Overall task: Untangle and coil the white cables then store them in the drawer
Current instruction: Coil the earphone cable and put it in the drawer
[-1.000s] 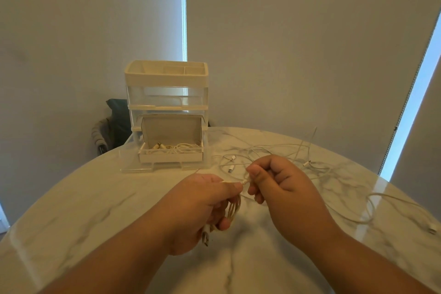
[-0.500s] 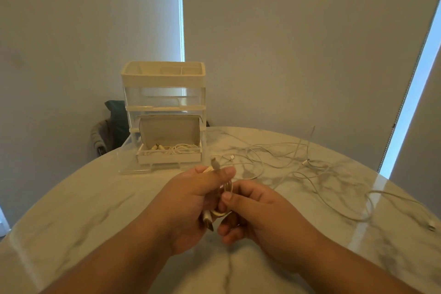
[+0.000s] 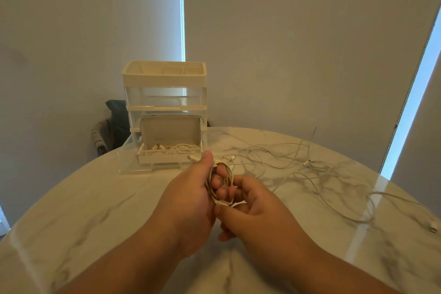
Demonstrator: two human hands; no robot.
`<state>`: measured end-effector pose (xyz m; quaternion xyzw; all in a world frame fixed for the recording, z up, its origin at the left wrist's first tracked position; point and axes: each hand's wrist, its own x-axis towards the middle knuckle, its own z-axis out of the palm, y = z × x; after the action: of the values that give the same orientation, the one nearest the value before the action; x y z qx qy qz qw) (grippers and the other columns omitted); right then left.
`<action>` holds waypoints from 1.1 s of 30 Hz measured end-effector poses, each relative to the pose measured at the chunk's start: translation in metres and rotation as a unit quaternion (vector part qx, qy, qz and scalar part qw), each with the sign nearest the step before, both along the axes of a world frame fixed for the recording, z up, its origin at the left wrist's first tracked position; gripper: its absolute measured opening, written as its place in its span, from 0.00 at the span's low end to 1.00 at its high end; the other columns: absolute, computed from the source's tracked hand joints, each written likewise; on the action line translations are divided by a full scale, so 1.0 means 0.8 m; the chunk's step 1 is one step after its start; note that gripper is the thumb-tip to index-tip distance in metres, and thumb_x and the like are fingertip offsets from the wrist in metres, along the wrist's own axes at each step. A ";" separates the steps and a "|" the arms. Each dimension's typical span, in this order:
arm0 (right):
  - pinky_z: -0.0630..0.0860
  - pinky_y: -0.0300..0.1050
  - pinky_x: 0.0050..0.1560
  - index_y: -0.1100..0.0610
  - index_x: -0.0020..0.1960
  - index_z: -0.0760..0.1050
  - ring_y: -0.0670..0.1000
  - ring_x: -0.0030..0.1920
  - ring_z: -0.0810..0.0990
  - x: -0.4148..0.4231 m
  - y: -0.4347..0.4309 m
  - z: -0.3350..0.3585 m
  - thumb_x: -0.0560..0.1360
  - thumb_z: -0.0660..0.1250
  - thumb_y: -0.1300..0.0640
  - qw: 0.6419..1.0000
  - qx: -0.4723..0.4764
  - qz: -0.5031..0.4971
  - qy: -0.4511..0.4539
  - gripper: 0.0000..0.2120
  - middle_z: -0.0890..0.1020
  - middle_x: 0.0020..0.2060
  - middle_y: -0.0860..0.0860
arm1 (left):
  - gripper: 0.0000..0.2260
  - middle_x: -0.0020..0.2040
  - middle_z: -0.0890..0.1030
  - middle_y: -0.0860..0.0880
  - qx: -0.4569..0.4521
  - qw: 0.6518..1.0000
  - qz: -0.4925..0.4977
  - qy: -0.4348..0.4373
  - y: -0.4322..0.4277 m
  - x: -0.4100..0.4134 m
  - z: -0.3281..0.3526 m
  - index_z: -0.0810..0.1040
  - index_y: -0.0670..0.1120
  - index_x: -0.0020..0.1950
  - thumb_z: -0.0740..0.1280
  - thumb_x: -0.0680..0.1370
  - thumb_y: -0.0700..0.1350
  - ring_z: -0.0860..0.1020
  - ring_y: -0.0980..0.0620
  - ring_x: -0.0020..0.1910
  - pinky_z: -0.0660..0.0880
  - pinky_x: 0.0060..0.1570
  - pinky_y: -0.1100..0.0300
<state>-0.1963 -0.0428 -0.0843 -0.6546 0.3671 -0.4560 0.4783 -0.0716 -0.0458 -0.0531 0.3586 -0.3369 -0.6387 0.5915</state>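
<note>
My left hand (image 3: pixel 191 196) holds a small coil of white cable (image 3: pixel 229 175) wound round its fingers, thumb pressing the top of the coil. My right hand (image 3: pixel 257 207) sits just right of it and pinches the lower end of the coil. More white cables (image 3: pixel 310 167) lie tangled on the marble table (image 3: pixel 95 210) to the right. Behind the hands stands a clear drawer organiser (image 3: pixel 164 93) with its bottom drawer (image 3: pixel 128 164) pulled out. An open white box (image 3: pixel 167 157) sits in that drawer with coiled cables (image 3: pixel 176 148) inside.
A chair (image 3: pixel 107 131) with dark cloth on it stands behind the table's far left edge. A cable plug (image 3: pixel 433 229) lies near the table's right edge. Blinds cover the windows behind.
My left hand has risen slightly and turned, so the coil now shows round its fingers. My right hand has shifted from the coil's side down to its lower end.
</note>
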 end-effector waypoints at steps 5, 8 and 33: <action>0.82 0.61 0.49 0.41 0.61 0.68 0.50 0.37 0.83 0.001 0.004 0.003 0.66 0.77 0.51 0.999 -0.004 -0.033 -0.013 0.28 0.83 0.47 0.45 | 0.20 0.30 0.66 0.47 0.007 1.000 0.013 0.019 0.001 0.001 0.001 0.72 0.44 0.39 0.59 0.81 0.58 0.70 0.48 0.34 0.69 0.38 0.55; 0.81 0.54 0.44 0.43 0.49 0.72 0.47 0.37 0.81 -0.002 0.007 0.009 0.65 0.78 0.50 0.997 -0.044 -0.056 0.027 0.19 0.83 0.44 0.45 | 0.19 0.30 0.65 0.48 -0.002 0.999 0.014 0.037 0.000 0.001 0.000 0.72 0.44 0.40 0.59 0.81 0.57 0.66 0.50 0.32 0.68 0.37 0.54; 0.77 0.52 0.61 0.51 0.38 0.79 0.38 0.59 0.79 -0.009 0.003 0.009 0.68 0.77 0.53 0.990 -0.075 -0.078 0.089 0.07 0.80 0.58 0.37 | 0.15 0.30 0.71 0.46 -0.015 0.995 0.102 -0.014 -0.006 0.001 -0.010 0.75 0.39 0.46 0.60 0.83 0.50 0.74 0.49 0.31 0.74 0.39 0.55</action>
<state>-0.2036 -0.0408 -0.0772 -0.6959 0.4228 -0.4584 0.3561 -0.0709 -0.0505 -0.0615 0.3910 -0.3159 -0.5648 0.6544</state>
